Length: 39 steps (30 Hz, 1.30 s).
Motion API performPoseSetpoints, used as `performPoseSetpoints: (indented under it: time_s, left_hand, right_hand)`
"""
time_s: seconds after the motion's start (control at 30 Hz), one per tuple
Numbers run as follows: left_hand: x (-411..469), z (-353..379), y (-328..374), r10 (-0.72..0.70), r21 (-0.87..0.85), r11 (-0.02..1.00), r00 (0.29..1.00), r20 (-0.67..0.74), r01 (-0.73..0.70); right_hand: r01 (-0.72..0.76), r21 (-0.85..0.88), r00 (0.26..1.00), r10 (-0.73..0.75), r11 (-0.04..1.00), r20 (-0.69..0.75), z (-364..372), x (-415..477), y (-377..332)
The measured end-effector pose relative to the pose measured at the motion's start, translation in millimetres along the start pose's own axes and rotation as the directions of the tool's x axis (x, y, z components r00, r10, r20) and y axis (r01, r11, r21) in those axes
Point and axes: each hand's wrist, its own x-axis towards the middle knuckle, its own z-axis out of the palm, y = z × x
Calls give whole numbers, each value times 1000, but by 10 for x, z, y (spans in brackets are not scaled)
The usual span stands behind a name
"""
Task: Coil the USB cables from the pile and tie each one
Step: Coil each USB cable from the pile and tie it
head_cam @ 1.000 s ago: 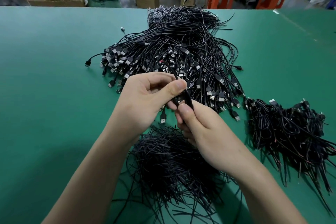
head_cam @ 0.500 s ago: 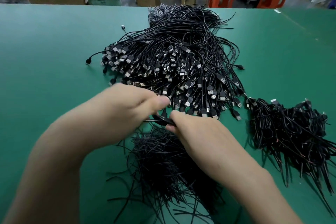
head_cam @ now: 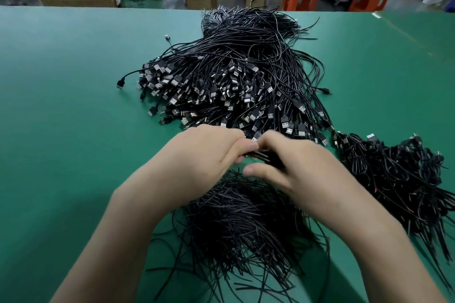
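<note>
Both hands meet over the green table (head_cam: 61, 130), the left hand (head_cam: 204, 155) and right hand (head_cam: 295, 162) pinching a small black cable bundle (head_cam: 261, 155) between them. The large cable pile (head_cam: 234, 81) lies beyond, loose black ties (head_cam: 241, 224) beneath the wrists, and finished coils (head_cam: 394, 174) to the right.

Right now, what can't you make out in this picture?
All in the head view.
- The cable between left hand and right hand: covered by fingers, motion-blurred; tied or not, unclear.
- The coiled-cable heap: cut off by the right edge.
- The heap of thin black strands: partly hidden under both forearms.
- The USB cable pile: too tangled to count.
</note>
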Motion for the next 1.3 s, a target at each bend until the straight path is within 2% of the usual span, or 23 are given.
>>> performPoseSetpoints:
  time_s: [0.1,0.13,0.2,0.27,0.33,0.4,0.47,0.53,0.6,0.67,0.77,0.83,0.87,0.93,1.0,1.07,1.13,1.23,1.3]
  left_hand:
    - [31,53,18,-75,-242,970,980,-186,29]
    - [43,82,20,-110,-340,940,961,-256,17]
    - [76,139,73,-173,-476,880,926,-335,-8]
    - [115,218,154,-188,-594,803,926,-326,-46]
    - [142,300,256,-170,-735,673,951,-257,-79]
    - [157,380,364,-168,-815,576,966,-195,-65]
    - [160,450,437,-180,-841,538,967,-177,-54]
    - [158,497,465,-196,-817,574,961,-194,-47]
    - [132,520,482,-212,-753,657,951,-225,-32]
    - [107,508,507,-205,-705,709,953,-223,-13]
    - [99,384,427,-227,-622,772,971,-76,132]
    - [86,259,290,-232,-522,826,972,28,212]
    - [73,210,211,-237,-496,840,971,29,220]
    - [57,128,57,-247,-482,860,963,-105,168]
    - [73,81,-31,-162,-516,856,962,-218,28]
    - [86,83,-43,27,-593,794,982,-187,-135]
    - [74,102,-26,163,-645,731,975,-153,-223]
    - [63,88,4,192,-740,627,969,-156,-243]
    - [56,84,-15,176,-753,611,969,-171,-244]
  right_hand:
    - [-83,85,973,99,993,-209,17,4,200]
    - [-97,174,961,138,980,-241,24,34,269]
    - [-70,434,966,170,898,-196,55,64,328]
    - [0,604,977,129,797,-170,109,80,317]
    - [99,652,973,63,752,-220,175,112,219]
    - [148,710,954,91,688,-287,216,134,140]
    - [171,742,931,141,648,-337,231,142,86]
    - [194,744,914,157,640,-373,252,136,63]
    - [203,752,906,170,627,-387,273,125,33]
    - [205,729,884,196,653,-424,284,130,25]
    - [206,679,860,200,705,-469,278,138,74]
    - [206,690,842,234,694,-487,255,138,116]
    - [208,702,838,246,681,-487,239,135,139]
    - [221,733,865,218,643,-451,208,122,150]
    - [218,779,925,130,588,-357,188,98,121]
    - [199,853,973,10,483,-232,185,75,52]
    - [141,932,988,-105,335,-111,197,61,-20]
    - [37,978,980,-199,207,5,196,38,-52]
    - [-31,988,967,-247,152,68,178,25,-45]
